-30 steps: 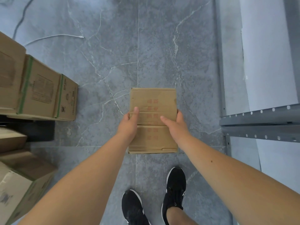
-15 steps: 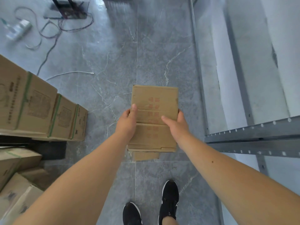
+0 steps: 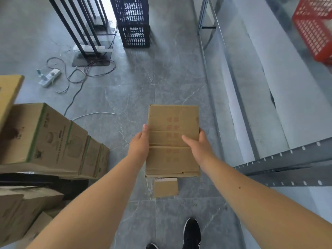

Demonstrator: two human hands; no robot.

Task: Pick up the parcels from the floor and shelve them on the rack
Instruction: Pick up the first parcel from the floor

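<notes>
A flat brown cardboard parcel (image 3: pixel 173 123) with faded red print is held out in front of me above the floor. My left hand (image 3: pixel 139 145) grips its left edge and my right hand (image 3: pixel 199 146) grips its right edge, thumbs on top. A smaller brown parcel (image 3: pixel 166 187) with a white label lies on the grey floor just below the held one. The grey metal rack (image 3: pixel 287 159) stands to my right, its shelf edge near my right forearm.
Stacked cardboard boxes (image 3: pixel 53 141) with green straps fill the left side. Ahead are a black crate (image 3: pixel 133 22), black stand legs (image 3: pixel 86 33), a power strip (image 3: pixel 49 77) and loose cables on the floor. A red basket (image 3: pixel 314 27) sits on the rack.
The parcel has risen in both hands and the view has tilted up. The small parcel on the floor, the crate and the red basket have come into sight.
</notes>
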